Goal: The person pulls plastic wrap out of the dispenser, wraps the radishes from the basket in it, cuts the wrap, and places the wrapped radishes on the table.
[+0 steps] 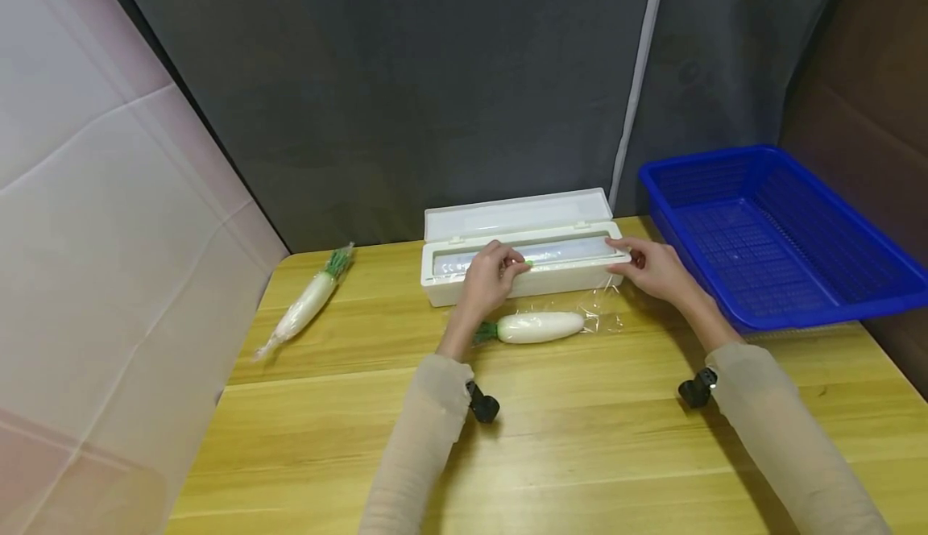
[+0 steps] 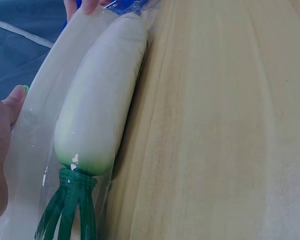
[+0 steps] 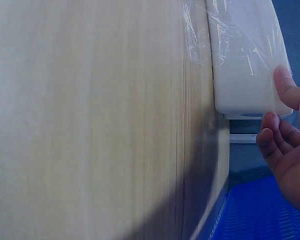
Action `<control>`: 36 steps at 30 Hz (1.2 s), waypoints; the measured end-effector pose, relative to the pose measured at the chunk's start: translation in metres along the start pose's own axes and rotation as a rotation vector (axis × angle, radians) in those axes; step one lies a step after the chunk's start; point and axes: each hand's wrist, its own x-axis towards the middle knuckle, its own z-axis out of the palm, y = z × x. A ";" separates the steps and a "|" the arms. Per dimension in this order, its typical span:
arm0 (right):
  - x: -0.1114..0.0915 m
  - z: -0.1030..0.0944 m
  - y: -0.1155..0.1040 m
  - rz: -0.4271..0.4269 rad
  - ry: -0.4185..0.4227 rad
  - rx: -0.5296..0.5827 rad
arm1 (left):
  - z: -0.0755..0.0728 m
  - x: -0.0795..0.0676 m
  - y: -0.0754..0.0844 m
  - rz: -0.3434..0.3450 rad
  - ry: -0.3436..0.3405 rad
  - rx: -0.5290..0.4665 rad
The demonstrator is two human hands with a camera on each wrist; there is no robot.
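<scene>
A white cling film dispenser (image 1: 525, 277) stands on the table with its lid (image 1: 518, 214) raised and a roll of film (image 1: 558, 250) inside. My left hand (image 1: 487, 277) is at the middle of its front edge, fingers curled, pinching a small green slider (image 1: 529, 263). At the dispenser's right end, my right hand (image 1: 656, 269) grips the corner between thumb and fingers. Clear film (image 1: 598, 309) hangs from the front edge over a white radish (image 1: 540, 327) with green stalks. This radish lies just before the dispenser; in the head view my left wrist partly covers its stalks.
A second radish (image 1: 308, 305), wrapped in film, lies at the table's left. To the right stands a blue plastic basket (image 1: 768, 321), close to my right hand. Behind the dispenser rises a dark grey curtain (image 1: 391, 100).
</scene>
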 end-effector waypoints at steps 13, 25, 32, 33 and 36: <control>-0.002 -0.001 -0.002 0.007 -0.002 0.005 | -0.007 -0.003 -0.002 0.008 -0.003 -0.032; -0.001 -0.001 -0.003 0.004 -0.008 0.011 | -0.011 -0.012 -0.010 0.053 0.119 0.048; -0.001 0.000 -0.004 0.003 -0.004 0.012 | -0.018 -0.014 -0.015 0.044 0.113 -0.021; -0.001 0.000 -0.004 0.000 0.000 0.012 | -0.019 -0.015 -0.016 0.045 0.117 -0.027; -0.001 -0.001 -0.004 -0.009 0.008 0.011 | -0.023 -0.018 -0.017 0.040 0.134 -0.034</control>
